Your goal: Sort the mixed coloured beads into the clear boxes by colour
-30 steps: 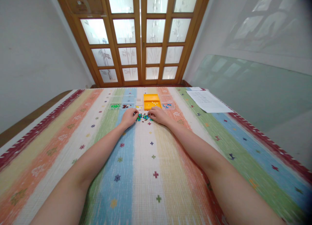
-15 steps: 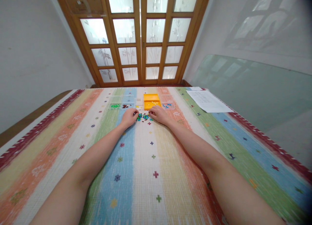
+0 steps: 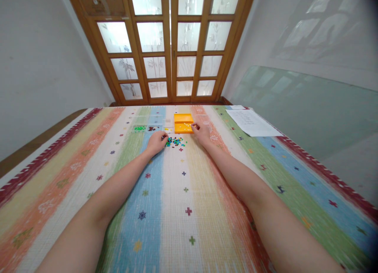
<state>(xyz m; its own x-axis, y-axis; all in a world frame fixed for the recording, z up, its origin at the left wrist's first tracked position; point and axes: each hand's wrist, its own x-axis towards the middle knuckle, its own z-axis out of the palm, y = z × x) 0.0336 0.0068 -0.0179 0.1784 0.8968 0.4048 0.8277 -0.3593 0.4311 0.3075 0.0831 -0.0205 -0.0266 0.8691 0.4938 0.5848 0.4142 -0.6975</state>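
Note:
A small heap of tiny coloured beads [image 3: 176, 141] lies on the striped cloth in front of me. My left hand [image 3: 156, 141] rests curled at the heap's left edge, fingertips pinched together among the beads. My right hand [image 3: 201, 131] is lifted to the right front corner of the orange tray [image 3: 183, 122], thumb and finger pinched on something too small to name. The orange tray holds a few pale beads.
Clear little boxes stand beside the tray: one with green beads [image 3: 139, 128], one with dark red beads [image 3: 152, 128]. A printed sheet of paper [image 3: 251, 122] lies at the far right. A glass panel [image 3: 310, 107] leans along the right wall. Wooden doors [image 3: 169, 48] stand behind.
My right hand has left the bead heap and moved up and to the right, to the orange tray's corner. My left hand has stayed at the heap.

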